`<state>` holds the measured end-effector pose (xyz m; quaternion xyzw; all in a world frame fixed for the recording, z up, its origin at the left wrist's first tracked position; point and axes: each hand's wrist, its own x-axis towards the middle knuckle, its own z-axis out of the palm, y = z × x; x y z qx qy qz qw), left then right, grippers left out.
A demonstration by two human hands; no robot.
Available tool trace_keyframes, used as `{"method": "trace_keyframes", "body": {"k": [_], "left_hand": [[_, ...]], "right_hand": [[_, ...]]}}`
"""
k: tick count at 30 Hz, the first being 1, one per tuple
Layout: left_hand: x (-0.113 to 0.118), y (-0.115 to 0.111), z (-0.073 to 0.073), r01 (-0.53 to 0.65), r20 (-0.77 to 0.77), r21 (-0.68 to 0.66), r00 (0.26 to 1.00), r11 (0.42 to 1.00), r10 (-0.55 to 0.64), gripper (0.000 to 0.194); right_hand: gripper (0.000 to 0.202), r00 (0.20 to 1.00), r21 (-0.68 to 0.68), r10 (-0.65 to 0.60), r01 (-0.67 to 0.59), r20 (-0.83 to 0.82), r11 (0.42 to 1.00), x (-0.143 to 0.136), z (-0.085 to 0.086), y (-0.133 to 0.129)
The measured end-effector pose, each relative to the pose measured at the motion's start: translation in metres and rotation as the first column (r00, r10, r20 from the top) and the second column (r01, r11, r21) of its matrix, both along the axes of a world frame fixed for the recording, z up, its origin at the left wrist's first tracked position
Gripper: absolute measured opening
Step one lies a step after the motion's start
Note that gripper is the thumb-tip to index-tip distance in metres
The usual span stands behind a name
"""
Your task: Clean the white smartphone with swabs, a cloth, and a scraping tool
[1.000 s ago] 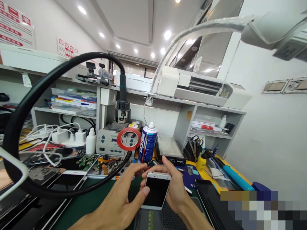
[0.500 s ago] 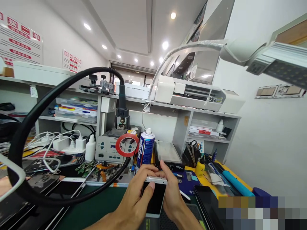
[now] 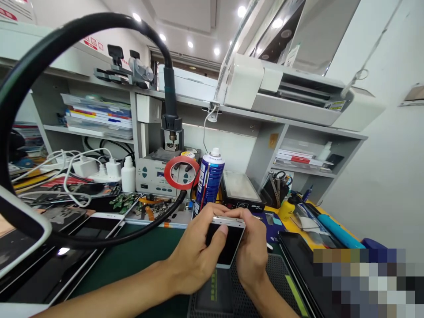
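Note:
A white-framed smartphone with a dark screen is held between both hands, above a dark mat on the green work surface. My left hand grips its left side, thumb lying across the screen and fingers curled round the top edge. My right hand wraps the right side, its fingers bent behind the top of the phone and partly hidden. Just beyond the hands stands a blue spray can.
A thick black hose loops across the left side. Behind are a grey soldering station with red tape roll and a heating plate. Tablets lie left; a dark device lies right.
The camera view has tilted down and shifted. Both hands still hold the phone; my right index finger, raised before, is now bent down at its top edge.

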<state>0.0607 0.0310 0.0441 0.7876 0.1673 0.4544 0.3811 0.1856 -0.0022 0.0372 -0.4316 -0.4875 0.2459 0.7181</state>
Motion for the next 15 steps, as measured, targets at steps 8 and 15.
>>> {"method": "trace_keyframes", "body": {"k": [8, 15], "left_hand": [[-0.005, 0.002, 0.004, 0.002, 0.047, 0.008, 0.999, 1.000, -0.003, 0.022], [-0.012, 0.006, 0.001, -0.045, 0.082, -0.032, 0.995, 0.998, 0.047, 0.023]], "right_hand": [[0.017, 0.968, 0.061, 0.071, -0.089, 0.241, 0.994, -0.002, 0.007, -0.006], [0.031, 0.864, -0.257, 0.499, -0.468, 0.069, 0.846, 0.015, 0.033, 0.002]]}}
